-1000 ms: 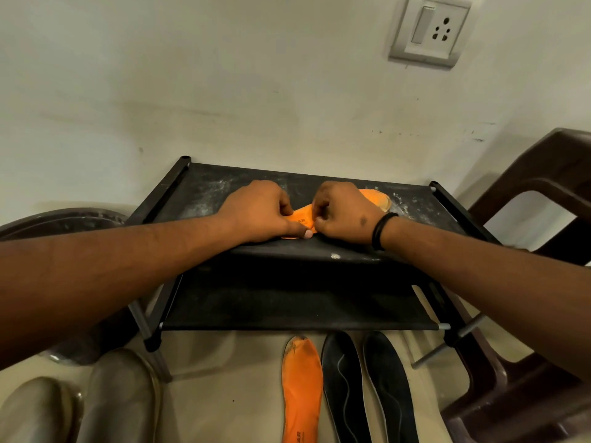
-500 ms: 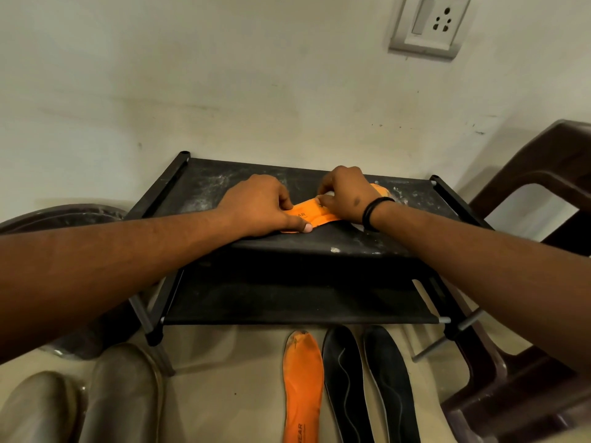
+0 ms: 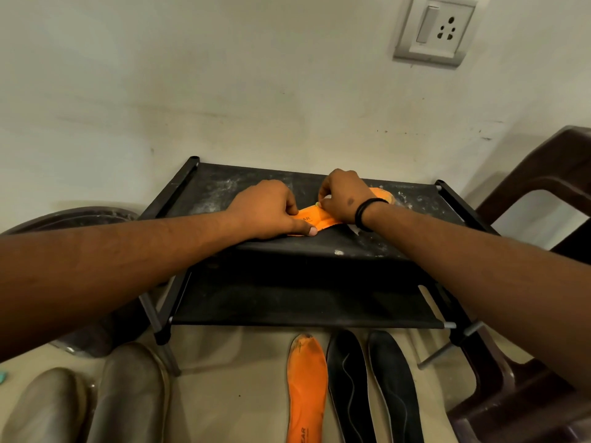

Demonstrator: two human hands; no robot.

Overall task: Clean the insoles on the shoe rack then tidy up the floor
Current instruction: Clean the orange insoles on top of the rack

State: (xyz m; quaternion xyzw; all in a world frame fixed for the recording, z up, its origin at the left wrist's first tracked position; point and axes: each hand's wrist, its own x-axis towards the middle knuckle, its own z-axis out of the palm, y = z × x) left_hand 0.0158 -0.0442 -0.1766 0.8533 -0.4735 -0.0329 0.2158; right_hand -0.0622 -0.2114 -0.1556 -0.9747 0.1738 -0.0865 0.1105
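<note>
Two-hand grip on orange insole

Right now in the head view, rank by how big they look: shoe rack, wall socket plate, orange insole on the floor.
1. shoe rack
2. orange insole on the floor, though nearer the camera
3. wall socket plate

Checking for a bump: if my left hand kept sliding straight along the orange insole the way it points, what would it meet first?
Most likely the right hand, working the same orange insole just ahead of the left hand; depth is hard to judge.
</note>
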